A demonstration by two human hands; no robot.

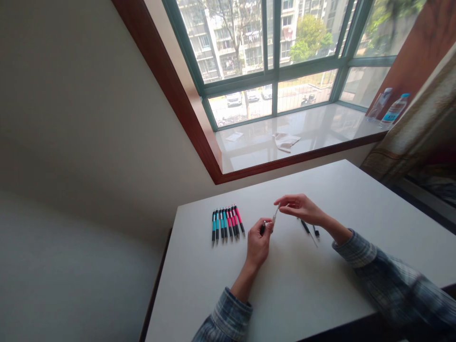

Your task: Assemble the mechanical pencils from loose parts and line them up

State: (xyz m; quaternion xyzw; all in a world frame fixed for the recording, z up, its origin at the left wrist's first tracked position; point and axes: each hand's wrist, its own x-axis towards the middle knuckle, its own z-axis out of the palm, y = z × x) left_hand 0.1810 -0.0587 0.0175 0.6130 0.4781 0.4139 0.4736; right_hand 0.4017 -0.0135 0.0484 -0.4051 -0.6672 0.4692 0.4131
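My left hand [258,243] is closed around a pale, slim pen part [274,219], which points up and away. A dark piece [262,228] also shows in its curled fingers; its exact kind is unclear. From the pale part a thin rod [277,209] rises, and the thumb and index finger of my right hand [301,209] pinch its top end. On the table below my right hand lie a black pen piece [305,226], a thin pale stick [314,240] and a small black part [317,232].
Several pens, with turquoise [217,225] and pink-red [238,218] barrels, lie in a row left of my hands on the white table [285,289]. Beyond its far edge is a window sill with a crumpled cloth [286,141] and a plastic bottle [394,111]. A curtain [409,118] hangs at right.
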